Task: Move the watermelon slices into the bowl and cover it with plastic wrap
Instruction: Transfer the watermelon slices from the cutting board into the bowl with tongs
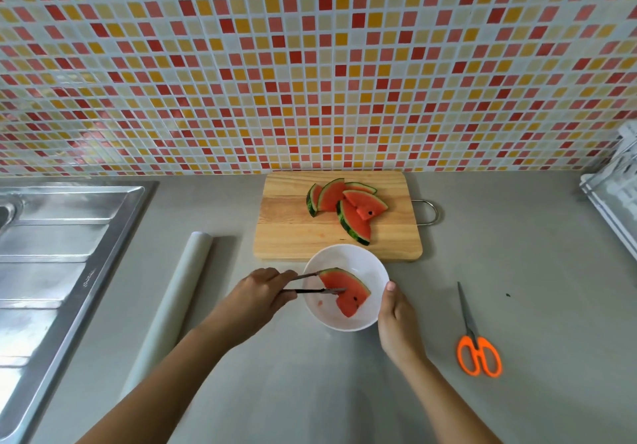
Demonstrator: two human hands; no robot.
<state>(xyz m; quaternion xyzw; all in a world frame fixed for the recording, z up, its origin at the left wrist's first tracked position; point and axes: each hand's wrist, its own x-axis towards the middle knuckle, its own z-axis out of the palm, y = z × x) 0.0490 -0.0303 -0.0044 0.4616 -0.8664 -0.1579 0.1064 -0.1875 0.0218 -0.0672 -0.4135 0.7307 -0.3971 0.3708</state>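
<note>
Your left hand is pinching thin metal tongs on a wedge-shaped watermelon slice inside the round white bowl. Your right hand is gripping its rim.

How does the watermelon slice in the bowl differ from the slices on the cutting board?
The bowl slice lies alone in the bowl, between tongs that the left hand holds. The board slices are several, overlapping on the board, untouched. All are red wedges with green rind.
</note>
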